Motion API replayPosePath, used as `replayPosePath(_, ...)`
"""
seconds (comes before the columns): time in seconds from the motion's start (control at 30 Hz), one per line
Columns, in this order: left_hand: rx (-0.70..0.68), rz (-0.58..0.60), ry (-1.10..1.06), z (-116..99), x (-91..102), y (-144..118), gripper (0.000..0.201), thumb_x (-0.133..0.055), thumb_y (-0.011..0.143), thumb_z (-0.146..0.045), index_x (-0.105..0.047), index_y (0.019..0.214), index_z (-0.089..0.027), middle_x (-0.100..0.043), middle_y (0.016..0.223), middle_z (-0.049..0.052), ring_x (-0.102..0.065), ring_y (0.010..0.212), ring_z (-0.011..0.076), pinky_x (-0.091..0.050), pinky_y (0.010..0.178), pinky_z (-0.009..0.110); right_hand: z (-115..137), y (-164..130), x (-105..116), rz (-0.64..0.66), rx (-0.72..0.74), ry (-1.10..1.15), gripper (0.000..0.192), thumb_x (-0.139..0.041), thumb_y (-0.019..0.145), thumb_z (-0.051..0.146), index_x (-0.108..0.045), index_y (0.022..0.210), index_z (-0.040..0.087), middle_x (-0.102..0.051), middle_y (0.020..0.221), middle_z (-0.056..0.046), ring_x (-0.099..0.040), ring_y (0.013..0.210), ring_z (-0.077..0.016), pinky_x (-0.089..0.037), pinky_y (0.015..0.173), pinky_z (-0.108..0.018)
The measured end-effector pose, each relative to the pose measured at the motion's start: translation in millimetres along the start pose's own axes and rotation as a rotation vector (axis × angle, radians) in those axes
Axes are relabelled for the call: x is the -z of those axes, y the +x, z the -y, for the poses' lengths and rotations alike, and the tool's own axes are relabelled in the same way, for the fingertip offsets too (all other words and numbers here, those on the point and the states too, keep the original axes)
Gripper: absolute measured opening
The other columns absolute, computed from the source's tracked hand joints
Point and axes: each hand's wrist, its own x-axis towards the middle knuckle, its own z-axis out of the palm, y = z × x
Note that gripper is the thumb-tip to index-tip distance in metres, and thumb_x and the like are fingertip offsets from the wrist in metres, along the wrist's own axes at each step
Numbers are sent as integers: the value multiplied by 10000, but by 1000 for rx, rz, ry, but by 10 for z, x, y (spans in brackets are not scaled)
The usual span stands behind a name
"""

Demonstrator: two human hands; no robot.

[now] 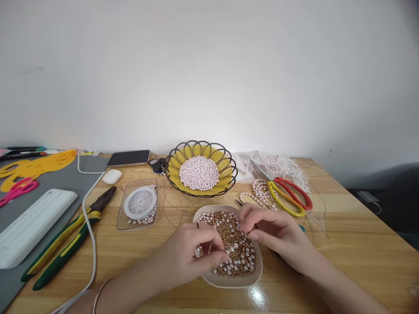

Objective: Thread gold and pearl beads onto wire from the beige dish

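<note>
both bare hands, left hand (193, 253) and right hand (271, 229), pinch fingertips together over the shallow cream dish (229, 281) of gold and pearl beads (237, 248) near the wooden table's (343, 244) front edge, apparently picking beads.

2 hands, left (193, 253) and right (271, 229), pinch over a bead dish (229, 281). A basket (200, 168) sits at 12 o'clock, scissors (288, 194) at 2, pliers (65, 237) at 9.

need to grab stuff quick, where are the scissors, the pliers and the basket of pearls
scissors (288, 194): head view, on the red and yellow handles
pliers (65, 242): head view, on the green and yellow grips
basket (229, 168): head view, on the yellow inner wall at its right
</note>
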Motion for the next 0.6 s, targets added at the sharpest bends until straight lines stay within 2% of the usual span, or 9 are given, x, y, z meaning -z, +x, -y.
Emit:
replayPosePath(0.23, 3, 6, -7, -11, 8, -3, 152, -695, 928, -270, -696, 813, -170, -660, 732, -4, -604, 659, 124, -457, 656, 219, -17, -15, 0, 42, -8, 3, 72, -739, 938, 345, -801, 927, 310, -680, 880, -19, -589, 805, -170, -481, 734, -310)
replayPosePath(0.6, -3, 4, -1, -27, 5, 11, 143, -686, 926, -247, -698, 810, -165, -661, 731, -3, -597, 657, 120, -448, 652, 214, 6, 2, -8, 42, 7, -7, 85, -730, 946, 360, -804, 935, 318, -673, 868, -14, -582, 789, -159, -472, 718, -296)
